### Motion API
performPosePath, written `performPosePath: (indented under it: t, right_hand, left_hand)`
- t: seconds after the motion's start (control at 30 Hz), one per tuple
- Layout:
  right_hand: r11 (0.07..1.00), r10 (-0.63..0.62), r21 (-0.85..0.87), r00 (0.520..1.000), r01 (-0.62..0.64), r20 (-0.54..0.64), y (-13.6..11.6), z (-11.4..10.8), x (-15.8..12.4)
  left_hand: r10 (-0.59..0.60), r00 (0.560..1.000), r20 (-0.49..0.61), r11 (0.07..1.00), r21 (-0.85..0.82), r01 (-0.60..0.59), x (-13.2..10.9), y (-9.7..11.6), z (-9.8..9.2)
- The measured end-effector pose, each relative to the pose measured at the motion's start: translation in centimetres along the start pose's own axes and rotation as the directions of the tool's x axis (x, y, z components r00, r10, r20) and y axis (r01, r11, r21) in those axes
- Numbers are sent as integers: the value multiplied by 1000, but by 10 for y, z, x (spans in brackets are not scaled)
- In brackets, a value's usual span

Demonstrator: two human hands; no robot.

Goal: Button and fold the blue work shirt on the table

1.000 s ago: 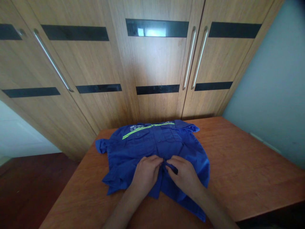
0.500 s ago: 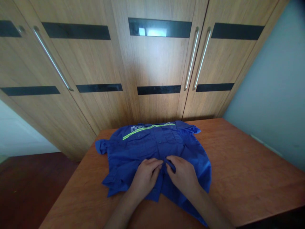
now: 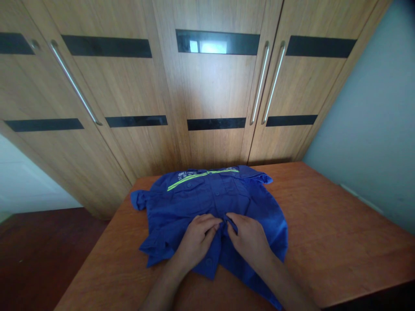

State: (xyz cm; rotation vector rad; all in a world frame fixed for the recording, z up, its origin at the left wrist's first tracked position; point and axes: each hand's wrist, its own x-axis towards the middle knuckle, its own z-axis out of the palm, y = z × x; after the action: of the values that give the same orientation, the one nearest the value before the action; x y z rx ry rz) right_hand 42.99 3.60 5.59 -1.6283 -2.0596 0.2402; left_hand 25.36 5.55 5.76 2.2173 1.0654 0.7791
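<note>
A blue short-sleeved shirt (image 3: 181, 203) with a yellow-green stripe across the chest lies front up on a brown wooden table (image 3: 324, 229). Its collar points away from me. My left hand (image 3: 197, 242) and my right hand (image 3: 248, 239) rest side by side on the lower middle of the shirt. Both pinch the cloth along the front button strip, fingertips almost touching. The shirt's hem runs under my forearms to the near table edge.
Wooden wardrobe doors (image 3: 214, 90) with long metal handles and dark glass strips stand right behind the table. A pale blue wall (image 3: 376, 129) closes the right side. Dark red floor (image 3: 39, 250) shows to the left of the table.
My hands have stayed on the front strip, with only small finger movement. The view has shifted slightly.
</note>
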Motion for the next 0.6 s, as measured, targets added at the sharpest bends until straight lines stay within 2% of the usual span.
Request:
performPosePath:
  t: [0.23,0.4,0.6]
  right_hand:
    - [998,-23,64,1000,23,1,2,1,-4]
    - [986,-25,168,998,14,65,7,-1,-2]
    - [969,-86,241,991,60,101,7,-10,-3]
  left_hand:
    - [42,998,43,998,-38,-40,-1,-1,-3]
    - [62,996,69,997,-60,-58,-1,-2,-2]
    - [56,996,63,996,-71,-51,-2,-3,0]
